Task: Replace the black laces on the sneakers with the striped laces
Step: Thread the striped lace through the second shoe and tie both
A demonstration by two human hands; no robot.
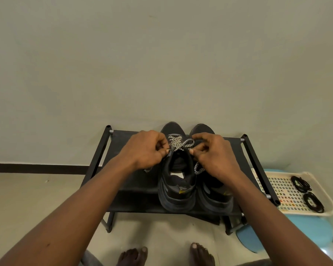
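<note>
Left hand (144, 148) and right hand (211, 152) each pinched a striped lace (181, 144) end in curled fingers (161, 145), above the left sneaker (178, 181) on the shoe rack (135, 181). Judgement: tension both ends evenly and keep the crossing flat and centred before knotting.

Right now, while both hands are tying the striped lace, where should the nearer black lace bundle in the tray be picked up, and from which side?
Pinch the nearer black lace bundle across one side of its coil, gathering all the strands, and come straight down from above. It lies flat on the floor of the tray, and the shoe rack frame crowds the tray's left side.
</note>
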